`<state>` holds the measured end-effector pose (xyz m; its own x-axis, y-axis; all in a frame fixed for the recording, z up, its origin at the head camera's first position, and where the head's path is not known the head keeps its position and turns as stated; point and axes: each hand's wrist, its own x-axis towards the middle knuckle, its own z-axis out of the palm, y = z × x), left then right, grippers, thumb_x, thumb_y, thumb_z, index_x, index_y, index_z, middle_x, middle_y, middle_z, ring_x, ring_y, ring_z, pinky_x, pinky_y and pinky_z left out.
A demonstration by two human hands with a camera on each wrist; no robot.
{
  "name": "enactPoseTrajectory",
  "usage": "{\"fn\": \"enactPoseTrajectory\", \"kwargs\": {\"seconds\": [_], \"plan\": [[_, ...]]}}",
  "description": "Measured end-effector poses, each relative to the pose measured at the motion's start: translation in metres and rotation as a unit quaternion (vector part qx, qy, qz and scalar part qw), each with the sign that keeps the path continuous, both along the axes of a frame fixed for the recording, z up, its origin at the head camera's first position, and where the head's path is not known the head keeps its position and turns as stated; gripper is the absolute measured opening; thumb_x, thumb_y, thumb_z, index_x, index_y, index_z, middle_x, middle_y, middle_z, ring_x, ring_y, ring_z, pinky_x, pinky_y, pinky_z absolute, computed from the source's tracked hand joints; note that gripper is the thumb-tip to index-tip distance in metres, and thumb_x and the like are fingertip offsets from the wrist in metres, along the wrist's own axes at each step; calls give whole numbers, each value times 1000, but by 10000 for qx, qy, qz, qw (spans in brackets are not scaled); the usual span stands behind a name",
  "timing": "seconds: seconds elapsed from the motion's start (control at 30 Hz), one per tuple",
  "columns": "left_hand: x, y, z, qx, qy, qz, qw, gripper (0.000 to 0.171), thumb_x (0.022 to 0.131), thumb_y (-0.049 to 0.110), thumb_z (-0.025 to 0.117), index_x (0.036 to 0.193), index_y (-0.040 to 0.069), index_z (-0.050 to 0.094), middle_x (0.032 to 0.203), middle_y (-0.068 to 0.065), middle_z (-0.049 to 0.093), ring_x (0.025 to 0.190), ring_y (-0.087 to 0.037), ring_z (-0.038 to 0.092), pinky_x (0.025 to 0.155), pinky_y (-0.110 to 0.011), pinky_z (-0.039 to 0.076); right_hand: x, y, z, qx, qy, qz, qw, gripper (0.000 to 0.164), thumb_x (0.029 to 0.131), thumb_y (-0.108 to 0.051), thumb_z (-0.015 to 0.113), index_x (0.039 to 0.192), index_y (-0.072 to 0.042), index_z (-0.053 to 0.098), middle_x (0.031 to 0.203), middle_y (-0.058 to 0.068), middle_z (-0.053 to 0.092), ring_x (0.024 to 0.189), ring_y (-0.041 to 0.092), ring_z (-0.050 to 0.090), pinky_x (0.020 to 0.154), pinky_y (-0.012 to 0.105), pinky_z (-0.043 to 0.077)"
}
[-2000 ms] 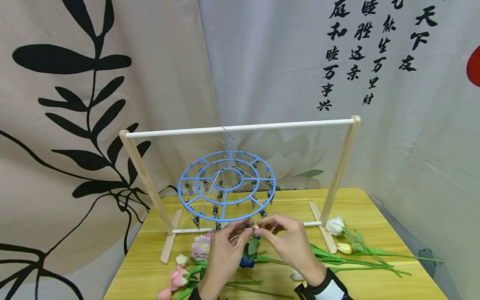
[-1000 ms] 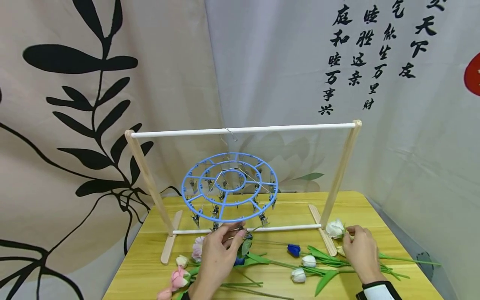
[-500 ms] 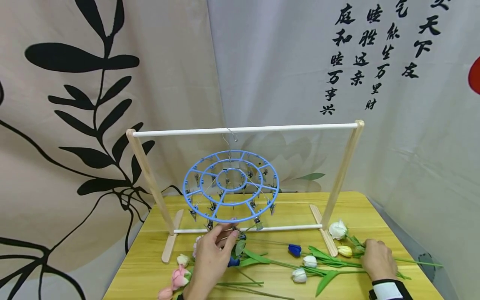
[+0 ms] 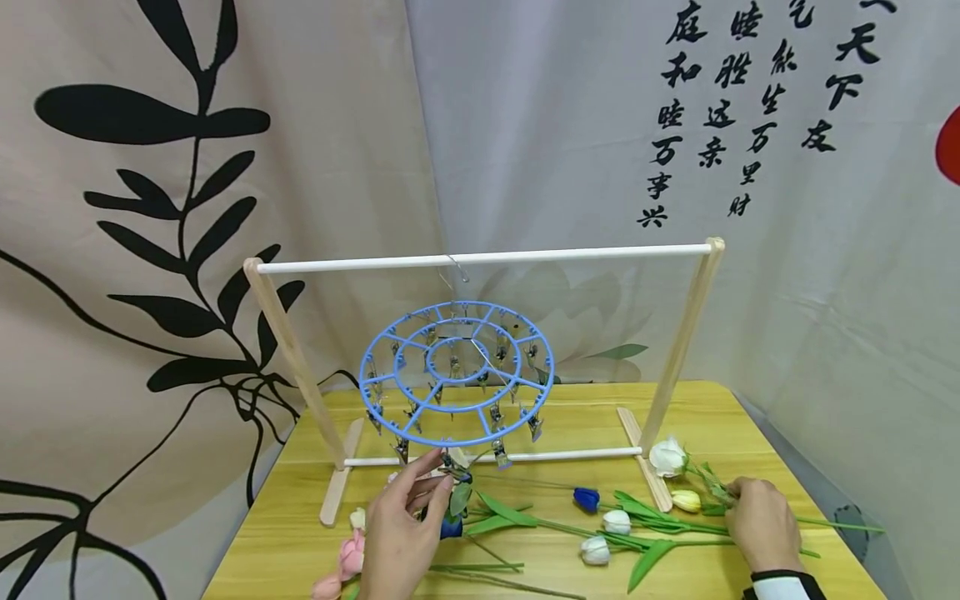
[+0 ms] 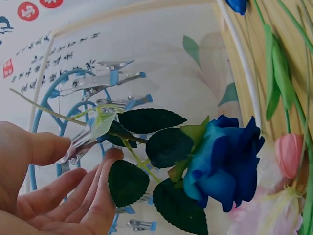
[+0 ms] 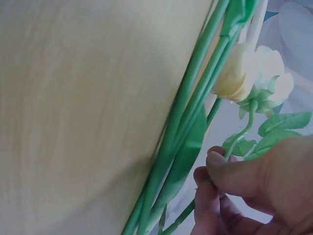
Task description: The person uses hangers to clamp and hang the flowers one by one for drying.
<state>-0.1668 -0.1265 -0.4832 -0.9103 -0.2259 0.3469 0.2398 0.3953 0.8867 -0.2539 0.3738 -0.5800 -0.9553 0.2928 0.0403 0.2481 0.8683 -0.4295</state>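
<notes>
A round blue clip hanger (image 4: pixel 450 442) hangs from the white rod. At its near rim, my left hand (image 4: pixel 405 521) pinches a metal clip (image 5: pixel 80 142) between thumb and fingers. That clip has the stem of a blue rose (image 5: pixel 225 161) in its jaws; the bloom and dark leaves hang beside my fingertips. Over at the right of the table, my right hand (image 4: pixel 763 521) pinches the green stem of a white rose (image 6: pixel 269 66). Its bloom lies past the thumb, next to a pale yellow tulip (image 6: pixel 234 73).
A wooden stand with a white top rod (image 4: pixel 570 254) spans the table (image 4: pixel 300 575). White tulips (image 4: pixel 596 551), a blue bud (image 4: pixel 587 500) and green stems lie between my hands. Pink tulips (image 4: pixel 351 557) lie at the left. Printed cloth (image 4: pixel 525 150) hangs behind.
My right hand has left the clip, moved right, and taken the white rose's stem. My left hand has shifted slightly left with the clip and blue rose as the hanger turned.
</notes>
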Motion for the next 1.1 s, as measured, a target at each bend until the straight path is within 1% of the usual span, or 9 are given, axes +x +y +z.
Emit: {"fn": "enactPoseTrajectory", "kwargs": {"seconds": [0.17, 0.33, 0.5, 0.63, 0.77, 0.8, 0.9, 1.0, 1.1], "plan": [[5, -1, -5, -105, 445, 376, 9982, 44, 105, 2, 87, 146, 14, 79, 138, 0, 86, 106, -8, 85, 95, -17, 68, 5, -6, 6, -104, 124, 116, 9998, 28, 94, 14, 75, 121, 12, 81, 110, 34, 79, 99, 55, 76, 79, 68, 63], [5, -2, -8, -387, 1049, 707, 9912, 43, 102, -2, 88, 141, 14, 82, 129, 1, 87, 104, -5, 83, 95, -13, 65, 10, -18, 17, -163, 320, 248, 9990, 32, 90, 15, 75, 121, 11, 81, 110, 31, 81, 99, 53, 77, 76, 64, 62], [5, -1, -7, -915, 1473, 1144, 9782, 39, 101, -1, 90, 134, 19, 84, 124, 8, 85, 106, -13, 83, 96, -11, 60, 16, -38, 28, -148, 707, 573, 9957, 31, 91, 19, 73, 118, 8, 83, 108, 29, 82, 97, 49, 79, 77, 62, 65], [7, 1, -5, -1226, 2071, 1250, 9625, 40, 97, -2, 92, 130, 19, 85, 121, 6, 83, 108, -18, 80, 100, -12, 57, 22, -63, 37, -181, 1161, 1051, 9875, 26, 98, 17, 74, 117, 3, 84, 110, 26, 82, 98, 46, 81, 78, 60, 67], [8, 8, -6, -1321, 2856, 991, 9440, 43, 91, -6, 93, 127, 17, 86, 117, -1, 83, 105, -21, 80, 105, -12, 58, 26, -93, 45, -110, 1676, 1487, 9745, 23, 100, 13, 80, 115, -3, 87, 109, 18, 83, 95, 37, 80, 74, 54, 67], [8, 10, -7, -1330, 3026, 865, 9398, 43, 91, -7, 93, 126, 17, 87, 116, -2, 82, 104, -21, 80, 107, -11, 57, 27, -99, 46, -61, 1809, 1611, 9702, 24, 99, 13, 82, 115, -5, 87, 108, 16, 83, 94, 35, 80, 72, 51, 68], [7, 23, -10, -1385, 3514, 318, 9254, 38, 91, -5, 92, 123, 14, 87, 112, -4, 81, 98, -19, 77, 100, -13, 61, 30, -117, 50, 69, 2199, 1961, 9556, 29, 95, 12, 88, 112, -11, 89, 103, 8, 82, 92, 27, 79, 70, 44, 67], [4, 39, -11, -1626, 3637, -346, 9166, 29, 97, 1, 89, 122, 15, 86, 113, -1, 81, 99, -16, 76, 95, -18, 63, 31, -132, 56, 265, 2751, 2460, 9290, 34, 88, 13, 94, 107, -15, 89, 100, 0, 80, 91, 20, 77, 73, 39, 66], [5, 53, -9, -1859, 3380, -857, 9186, 26, 100, 5, 90, 122, 19, 85, 114, 3, 82, 104, -15, 77, 96, -24, 64, 35, -146, 61, 467, 3317, 2986, 8937, 39, 81, 10, 101, 105, -18, 88, 99, -6, 78, 90, 12, 75, 76, 38, 64]]}}
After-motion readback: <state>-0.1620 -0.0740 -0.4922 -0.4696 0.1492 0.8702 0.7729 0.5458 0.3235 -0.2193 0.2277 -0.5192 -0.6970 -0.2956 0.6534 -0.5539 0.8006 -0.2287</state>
